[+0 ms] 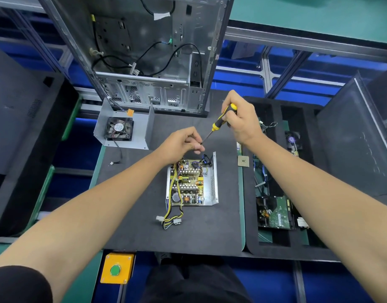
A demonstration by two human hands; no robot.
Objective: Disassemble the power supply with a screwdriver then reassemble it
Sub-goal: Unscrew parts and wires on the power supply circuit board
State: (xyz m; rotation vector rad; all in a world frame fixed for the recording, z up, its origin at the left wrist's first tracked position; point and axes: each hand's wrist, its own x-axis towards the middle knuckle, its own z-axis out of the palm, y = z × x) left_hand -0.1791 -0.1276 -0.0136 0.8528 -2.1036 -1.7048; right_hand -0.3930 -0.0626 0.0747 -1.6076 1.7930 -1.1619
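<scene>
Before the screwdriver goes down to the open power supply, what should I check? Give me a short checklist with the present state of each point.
1. Right hand grips the screwdriver handle: ok.
2. Left hand fingers at the tip: ok.
3. Screw on the tip: cannot tell.
4. Power supply lies flat on the mat, board exposed: ok.
5. Cover with fan set aside, apart from it: ok.
6. Cable bundle away from the upper end: ok.
</scene>
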